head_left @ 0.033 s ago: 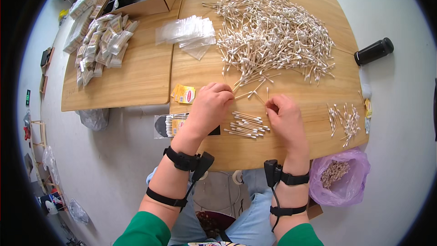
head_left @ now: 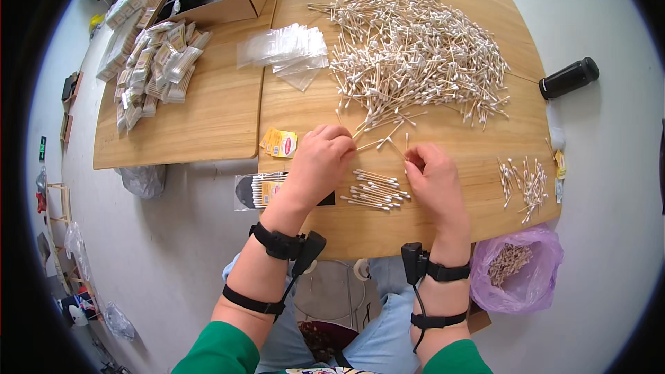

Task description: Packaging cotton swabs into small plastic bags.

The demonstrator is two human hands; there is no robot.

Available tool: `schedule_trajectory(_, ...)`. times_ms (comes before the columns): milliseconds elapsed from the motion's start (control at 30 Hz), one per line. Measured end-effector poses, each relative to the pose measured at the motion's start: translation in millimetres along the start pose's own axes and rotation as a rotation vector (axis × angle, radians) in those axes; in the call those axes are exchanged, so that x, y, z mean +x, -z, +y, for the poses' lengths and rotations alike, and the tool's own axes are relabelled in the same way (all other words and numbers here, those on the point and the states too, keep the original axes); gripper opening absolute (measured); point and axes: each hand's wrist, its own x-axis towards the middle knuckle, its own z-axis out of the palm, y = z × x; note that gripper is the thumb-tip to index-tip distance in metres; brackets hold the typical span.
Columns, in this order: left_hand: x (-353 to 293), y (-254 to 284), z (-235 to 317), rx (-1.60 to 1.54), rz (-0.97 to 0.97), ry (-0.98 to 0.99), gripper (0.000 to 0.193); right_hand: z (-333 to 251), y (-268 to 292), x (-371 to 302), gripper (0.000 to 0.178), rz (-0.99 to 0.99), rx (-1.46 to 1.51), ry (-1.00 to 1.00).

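Cotton swab (head_left: 407, 138) — pinched between right fingers (head_left: 415, 160); left fingers (head_left: 344, 140) bunched together — hold unclear.

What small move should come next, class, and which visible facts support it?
Probably the right hand should lay its white-tipped tan cotton swab onto the small row of similar swabs: the swab appears pinched there, and the row lies close at that hand's left.

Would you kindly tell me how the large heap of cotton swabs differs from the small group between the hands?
The large heap is far bigger than the small group. The heap is piled and crisscrossed, pointing every way; the group lies low and roughly side by side. Both are loose and white-tipped.
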Motion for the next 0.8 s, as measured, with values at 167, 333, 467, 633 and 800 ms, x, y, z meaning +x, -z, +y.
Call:
schedule_trajectory(167,3.2,-16.0,1.7,0.042,0.096,0.050,0.007,1.0,-14.0,2.1,0.020,0.139,-0.127,0.098)
schedule_trajectory(333,1.4,-13.7,-9.9,0.142,0.095,0.086,0.006,1.4,-4.6,-0.8,0.013,-0.082,0.106,-0.053)
schedule_trajectory(467,1.9,-14.3,-9.0,0.171,0.158,0.125,0.009,2.8,-1.3,-4.3,0.011,-0.090,0.313,-0.219)
schedule_trajectory(633,1.1,-11.5,-10.4,0.184,0.174,0.136,0.011,-0.9,0.6,-2.3,0.010,-0.084,-0.034,0.007)
schedule_trajectory(800,3.5,-11.1,-10.5,0.201,0.193,0.140,0.011,-13.8,-10.7,0.2,0.007,-0.178,0.047,0.055)
